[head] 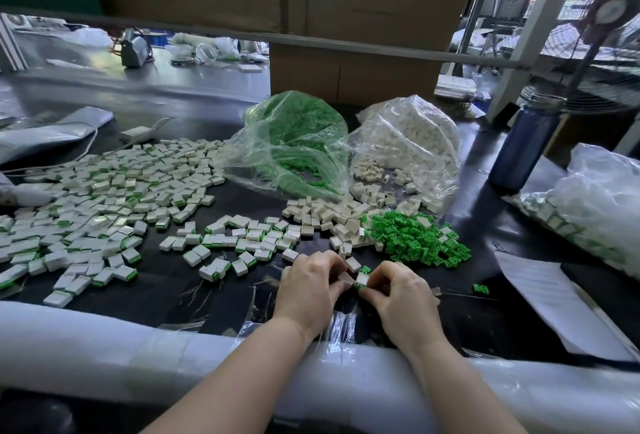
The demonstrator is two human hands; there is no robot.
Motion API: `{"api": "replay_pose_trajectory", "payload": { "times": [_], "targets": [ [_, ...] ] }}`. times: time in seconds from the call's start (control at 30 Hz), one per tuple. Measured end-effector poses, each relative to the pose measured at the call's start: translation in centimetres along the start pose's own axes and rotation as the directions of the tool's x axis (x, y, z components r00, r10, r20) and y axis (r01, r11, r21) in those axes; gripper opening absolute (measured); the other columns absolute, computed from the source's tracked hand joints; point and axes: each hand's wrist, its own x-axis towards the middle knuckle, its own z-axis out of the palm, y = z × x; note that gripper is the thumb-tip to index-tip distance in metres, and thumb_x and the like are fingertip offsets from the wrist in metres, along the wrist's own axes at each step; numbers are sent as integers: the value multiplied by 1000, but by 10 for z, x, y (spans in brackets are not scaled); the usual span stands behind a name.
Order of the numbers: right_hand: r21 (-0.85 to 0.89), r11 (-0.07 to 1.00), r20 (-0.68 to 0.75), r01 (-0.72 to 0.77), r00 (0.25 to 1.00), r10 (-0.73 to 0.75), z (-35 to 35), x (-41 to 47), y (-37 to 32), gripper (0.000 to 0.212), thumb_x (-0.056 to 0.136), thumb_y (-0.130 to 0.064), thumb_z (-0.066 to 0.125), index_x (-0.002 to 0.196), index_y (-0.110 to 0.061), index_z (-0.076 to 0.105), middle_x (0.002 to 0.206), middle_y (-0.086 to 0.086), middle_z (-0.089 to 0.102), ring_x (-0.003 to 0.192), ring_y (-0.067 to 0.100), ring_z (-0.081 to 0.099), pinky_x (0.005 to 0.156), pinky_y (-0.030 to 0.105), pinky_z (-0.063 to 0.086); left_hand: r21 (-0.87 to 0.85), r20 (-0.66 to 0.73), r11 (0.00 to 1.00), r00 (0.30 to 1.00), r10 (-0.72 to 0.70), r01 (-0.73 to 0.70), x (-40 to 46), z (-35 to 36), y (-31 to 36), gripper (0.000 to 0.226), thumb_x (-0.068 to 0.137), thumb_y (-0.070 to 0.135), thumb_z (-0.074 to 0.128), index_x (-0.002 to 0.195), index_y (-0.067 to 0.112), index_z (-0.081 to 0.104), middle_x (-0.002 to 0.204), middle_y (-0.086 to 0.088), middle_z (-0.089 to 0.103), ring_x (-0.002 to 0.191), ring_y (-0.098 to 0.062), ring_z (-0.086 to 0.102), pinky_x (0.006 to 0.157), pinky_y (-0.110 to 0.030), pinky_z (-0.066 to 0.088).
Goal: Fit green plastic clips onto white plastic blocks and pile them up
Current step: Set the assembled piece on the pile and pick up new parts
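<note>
White plastic sat at the centre of the grip: a small block (361, 279) was pinched between the curled fingers of the right hand (398, 291), with a green clip (365, 269) showing at its top edge and another sliver of green beneath. The left hand (311, 283) met it from the other side, its fingers curled round a second pale block (346, 278); how firmly either was seated could not be told. Both hands hovered just above the dark table (467, 316), near its padded front edge (104, 340).

Just beyond the fingers lay a loose white block (352, 263), then a heap of green clips (419, 239) to the right and a heap of bare white blocks (329, 215) beside it. Behind these slumped two clear bags, one of green clips (298, 136), one of white blocks (412, 143). Finished pieces (104, 198) spread widely across the left of the table. A single green clip (480, 289) lay apart at the right, near a sheet of paper (540, 295). A blue bottle (526, 143) stood further back.
</note>
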Motion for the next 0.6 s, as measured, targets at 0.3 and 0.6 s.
{"api": "replay_pose_trajectory", "payload": {
  "times": [0.3, 0.6],
  "targets": [
    [396, 918, -60, 12, 998, 13, -3, -1, 4, 26, 82, 0, 65, 83, -26, 70, 82, -11, 67, 78, 1, 61, 69, 4, 41, -417, 83, 907, 996, -16, 49, -2, -4, -1, 18, 84, 15, 67, 93, 31, 69, 89, 6, 68, 83, -10, 63, 78, -19, 52],
    [599, 800, -48, -18, 997, 58, -8, 0, 2, 16, 79, -2, 70, 75, -15, 63, 67, -2, 67, 66, 6, 62, 66, 18, 51, -496, 147, 861, 988, -41, 110, -1, -6, -2, 17, 85, 17, 66, 79, 32, 61, 76, 7, 66, 76, -16, 64, 80, -35, 54]
  ]
}}
